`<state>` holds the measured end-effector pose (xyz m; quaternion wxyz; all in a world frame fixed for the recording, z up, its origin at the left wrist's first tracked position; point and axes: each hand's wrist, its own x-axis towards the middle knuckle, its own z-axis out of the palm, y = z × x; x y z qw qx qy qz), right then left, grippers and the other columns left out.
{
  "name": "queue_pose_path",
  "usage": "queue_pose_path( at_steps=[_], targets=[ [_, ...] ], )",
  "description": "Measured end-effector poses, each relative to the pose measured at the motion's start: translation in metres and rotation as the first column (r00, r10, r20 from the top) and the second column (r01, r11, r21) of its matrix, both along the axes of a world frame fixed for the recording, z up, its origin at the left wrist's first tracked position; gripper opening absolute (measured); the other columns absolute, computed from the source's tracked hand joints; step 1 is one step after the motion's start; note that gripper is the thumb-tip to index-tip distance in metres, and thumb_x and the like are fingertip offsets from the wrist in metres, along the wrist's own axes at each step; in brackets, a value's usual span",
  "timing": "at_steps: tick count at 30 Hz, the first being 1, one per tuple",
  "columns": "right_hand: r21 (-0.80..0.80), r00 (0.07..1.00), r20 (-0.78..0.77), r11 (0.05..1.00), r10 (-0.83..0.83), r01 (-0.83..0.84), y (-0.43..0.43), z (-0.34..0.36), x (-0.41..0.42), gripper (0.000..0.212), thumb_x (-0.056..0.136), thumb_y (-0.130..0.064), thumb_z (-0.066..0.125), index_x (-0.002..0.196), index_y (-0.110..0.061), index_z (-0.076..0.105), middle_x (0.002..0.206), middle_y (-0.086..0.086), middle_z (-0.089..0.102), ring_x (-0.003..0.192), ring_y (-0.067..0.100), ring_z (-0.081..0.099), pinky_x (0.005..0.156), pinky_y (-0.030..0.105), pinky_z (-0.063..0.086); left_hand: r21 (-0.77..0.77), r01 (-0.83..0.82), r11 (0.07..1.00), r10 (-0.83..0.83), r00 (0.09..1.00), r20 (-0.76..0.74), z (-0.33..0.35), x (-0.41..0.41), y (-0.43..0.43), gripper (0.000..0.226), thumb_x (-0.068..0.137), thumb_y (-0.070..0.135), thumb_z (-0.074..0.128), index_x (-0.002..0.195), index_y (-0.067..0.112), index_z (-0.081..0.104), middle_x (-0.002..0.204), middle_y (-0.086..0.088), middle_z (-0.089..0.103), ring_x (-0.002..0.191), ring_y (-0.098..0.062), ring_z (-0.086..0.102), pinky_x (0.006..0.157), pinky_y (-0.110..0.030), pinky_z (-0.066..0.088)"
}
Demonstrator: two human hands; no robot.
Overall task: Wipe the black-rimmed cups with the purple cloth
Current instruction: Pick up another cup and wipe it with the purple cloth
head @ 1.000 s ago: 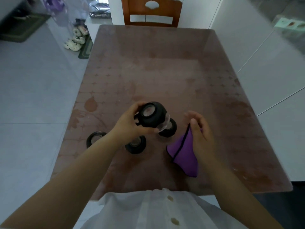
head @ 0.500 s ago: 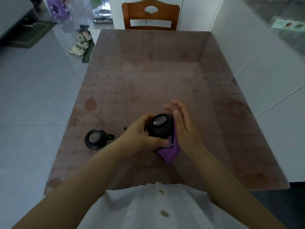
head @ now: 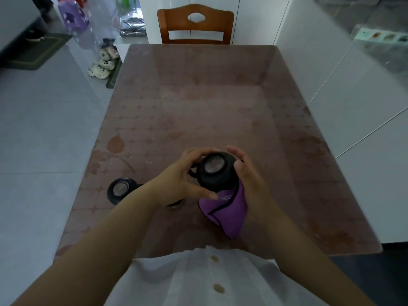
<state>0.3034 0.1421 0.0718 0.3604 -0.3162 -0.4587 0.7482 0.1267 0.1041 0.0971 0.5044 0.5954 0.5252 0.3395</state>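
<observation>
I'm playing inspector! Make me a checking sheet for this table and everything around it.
Surface: glossy brown patterned table.
Job's things: black-rimmed glass cup held above the table; purple cloth with black edging against its underside; second black-rimmed cup standing at the left.
Clutter: nothing seen.
Hands: left hand grips the held cup; right hand holds the cloth.
Cables: nothing seen.
Surroundings: wooden chair at the far end; pale slippers on the floor.

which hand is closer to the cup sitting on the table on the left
Left. The left hand sits just right of the table cup, gripping the raised cup; the right hand holds the purple cloth farther right.
</observation>
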Motion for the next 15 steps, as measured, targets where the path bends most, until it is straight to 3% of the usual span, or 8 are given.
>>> queue_pose_path(
  at_steps=[3,6,9,11,15],
  targets=[
    [0.102,0.989,0.142,0.994,-0.051,0.036,0.001,0.004,0.003,0.09,0.051,-0.061,0.079,0.126,-0.025,0.043,0.11,-0.008,0.065,0.101,0.007,0.065,0.077,0.021,0.052,0.02,-0.042,0.999,0.044,0.993,-0.109,-0.002,0.001,0.0,0.08,0.061,0.03,0.08,0.122,0.052,0.035,0.133,0.0,0.033,0.119,-0.008,0.04,0.09,-0.001,0.035],
    [0.231,0.953,0.265,0.97,-0.144,0.082,0.003,0.007,0.003,0.084,0.062,-0.058,0.074,0.132,-0.029,0.036,0.12,-0.012,0.055,0.103,-0.008,0.059,0.085,0.016,0.049,0.035,-0.242,0.97,0.244,0.956,-0.16,-0.004,0.007,0.0,0.076,0.064,0.031,0.079,0.124,0.041,0.033,0.124,0.003,0.035,0.107,-0.009,0.042,0.083,-0.012,0.036],
    [0.274,0.934,0.285,0.952,-0.215,0.136,0.001,0.007,0.001,0.082,0.066,-0.046,0.065,0.137,-0.026,0.03,0.129,-0.004,0.05,0.111,0.0,0.055,0.093,0.021,0.047,-0.013,-0.312,0.95,0.312,0.95,0.031,-0.001,0.018,-0.003,0.063,0.071,0.026,0.072,0.125,0.024,0.039,0.111,0.011,0.05,0.09,0.013,0.056,0.07,-0.005,0.046],
    [0.317,0.919,0.301,0.936,-0.254,0.155,-0.001,0.008,-0.003,0.083,0.068,-0.045,0.062,0.14,-0.024,0.026,0.128,-0.003,0.048,0.115,0.01,0.053,0.095,0.022,0.046,-0.058,-0.251,0.966,0.257,0.954,0.156,0.0,0.028,-0.009,0.068,0.072,0.028,0.064,0.133,0.02,0.036,0.115,0.019,0.051,0.09,0.023,0.055,0.072,-0.004,0.047],
    [0.395,0.916,0.282,0.904,-0.286,0.161,-0.002,0.012,-0.005,0.068,0.084,-0.042,0.051,0.141,-0.019,0.023,0.111,-0.013,0.046,0.097,-0.015,0.052,0.082,0.007,0.044,-0.065,-0.207,0.976,0.217,0.936,0.276,0.001,0.041,-0.018,0.065,0.071,0.03,0.06,0.13,0.027,0.034,0.12,0.021,0.049,0.099,0.023,0.054,0.078,-0.004,0.045]
  ],
)
